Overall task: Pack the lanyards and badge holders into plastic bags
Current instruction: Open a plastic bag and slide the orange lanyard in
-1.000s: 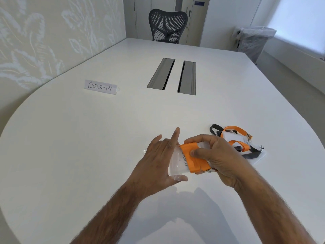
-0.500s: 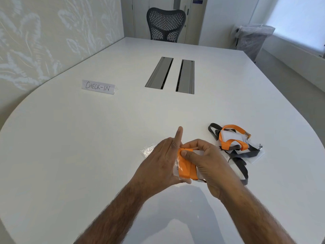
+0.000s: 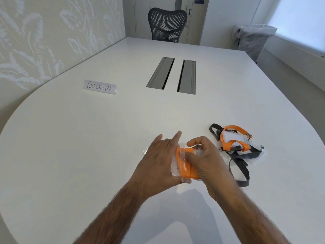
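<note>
Step in hand: I judge this to be insertion, one wrapped set going into its bag.
Left grip (image 3: 158,161): bare hand, thumb under the clear plastic bag (image 3: 175,170) and fingers behind it, index finger pointing straight out; it holds the bag just above the white tabletop (image 3: 88,138).
Right grip (image 3: 205,161): closed, fingers and thumb curled round the orange lanyard wound on a clear badge holder (image 3: 186,166).
Item location: between the two grips, touching both; its left part appears to be under the bag film already (the film glare makes the exact edge hard to read).
Key relation: the bag lies directly to the left of the right grip, mouth facing right, so I expect the push to run right to left.
Long axis: the wound bundle runs near to far, across the push direction.
Nearer hand: the right grip carries the bundle; the left only braces.
Remaining stock: loose pile of orange and grey lanyards with badge holders (image 3: 235,147), on the tabletop near the right grip.
Risk: I judge that the thin film may crumple at the mouth.
</note>
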{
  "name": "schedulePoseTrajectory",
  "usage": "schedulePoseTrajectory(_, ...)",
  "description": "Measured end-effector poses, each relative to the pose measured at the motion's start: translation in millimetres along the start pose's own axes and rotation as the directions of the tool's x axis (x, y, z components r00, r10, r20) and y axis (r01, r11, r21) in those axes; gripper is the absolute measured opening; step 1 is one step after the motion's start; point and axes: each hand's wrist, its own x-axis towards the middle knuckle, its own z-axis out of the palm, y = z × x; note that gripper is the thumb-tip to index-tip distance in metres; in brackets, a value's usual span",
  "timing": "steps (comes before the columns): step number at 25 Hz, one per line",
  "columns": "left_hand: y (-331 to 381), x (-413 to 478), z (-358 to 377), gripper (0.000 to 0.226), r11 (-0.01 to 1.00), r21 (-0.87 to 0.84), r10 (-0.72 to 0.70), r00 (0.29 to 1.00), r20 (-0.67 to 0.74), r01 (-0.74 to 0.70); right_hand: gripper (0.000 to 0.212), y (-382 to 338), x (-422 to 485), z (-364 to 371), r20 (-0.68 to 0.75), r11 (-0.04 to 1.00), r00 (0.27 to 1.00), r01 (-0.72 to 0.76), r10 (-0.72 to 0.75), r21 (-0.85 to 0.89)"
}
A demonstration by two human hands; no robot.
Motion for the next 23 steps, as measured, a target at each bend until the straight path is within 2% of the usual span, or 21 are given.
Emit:
schedulePoseTrajectory(2,-0.3,-0.9,2.7,0.098,1.0,0.027,0.006,1.0,-0.03,-0.005,0.025,1.5,-0.5,2.2,0.037,0.999,0.999,-0.027,0.029,-0.034)
schedulePoseTrajectory(4,-1.1,-1.8,4.7,0.089,0.999,0.029,-0.024,1.0,-0.019,0.024,0.022,0.4,-2.2,2.0,0.06,0.997,0.996,-0.071,0.073,-0.029)
schedulePoseTrajectory(9,-10.8,-4.8,3.9,0.103,0.995,0.055,-0.085,0.996,0.035,0.083,0.012,3.7,-5.5,-8.6,0.009,0.995,0.995,-0.098,0.098,-0.003)
schedulePoseTrajectory(15,11.0,0.7,5.9,0.133,0.998,-0.04,-0.034,0.992,0.123,0.039,0.01,-0.7,-10.4,-1.1,0.023,0.998,0.998,-0.053,0.054,-0.038)
schedulePoseTrajectory(18,18.9,2.1,5.8,0.133,0.996,-0.084,0.006,0.994,0.107,0.003,0.011,-0.7,-9.6,5.9,-0.036,0.991,0.999,-0.031,0.027,-0.131)
schedulePoseTrajectory(20,19.4,1.4,5.9,0.129,0.989,-0.14,-0.028,0.994,0.106,0.042,0.012,-2.5,-9.2,8.1,-0.045,0.989,0.999,-0.029,0.022,-0.147)
schedulePoseTrajectory(23,13.6,0.1,4.8,0.131,0.976,-0.171,-0.113,0.987,0.114,0.132,0.028,-9.6,-8.8,-2.5,0.057,0.994,0.997,-0.045,0.051,-0.098)
